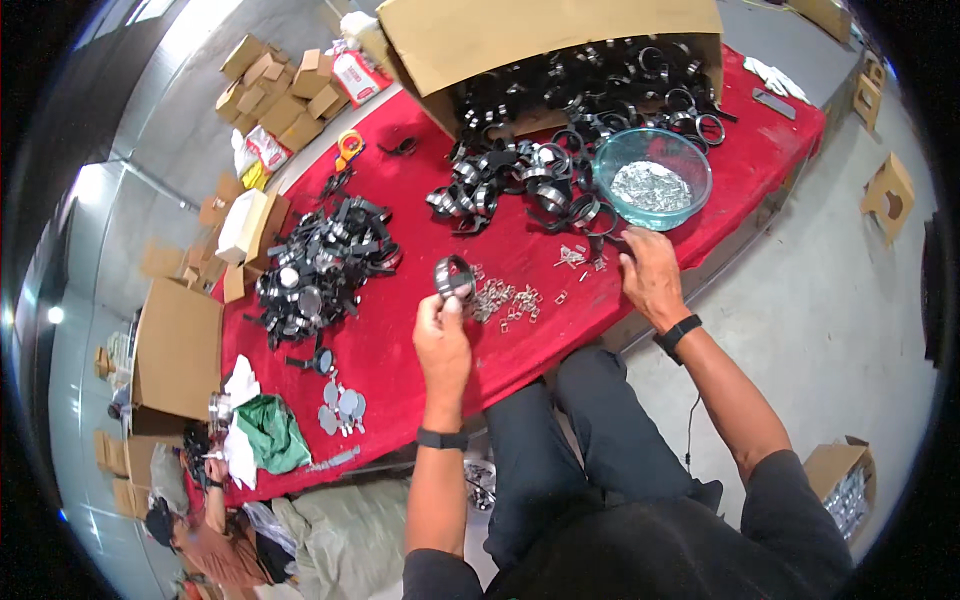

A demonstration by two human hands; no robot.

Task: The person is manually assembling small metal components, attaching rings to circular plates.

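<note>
My left hand (441, 345) is closed around the lower edge of a looped black-and-silver band (454, 277), like a wristwatch, raised above the red cloth. Beneath and beside it lie loose small metal loops (507, 300). My right hand (654, 279) rests near the table's front edge, below a clear bluish bowl (703, 185) of small silver parts (650, 186). Its thumb and forefinger are apart, with nothing visible between them. A few small pins (571, 256) lie left of those fingers. Beyond them spreads a heap of black-and-silver bands (545, 180).
An open cardboard box (560, 50) spills bands at the back. Another heap of black straps with round silver pieces (325, 265) sits left, near grey discs (342, 406). Orange-handled scissors (349, 147), a green bag (272, 433), a phone (774, 104) and gloves (775, 78) lie about. A co-worker (215, 540) sits lower left.
</note>
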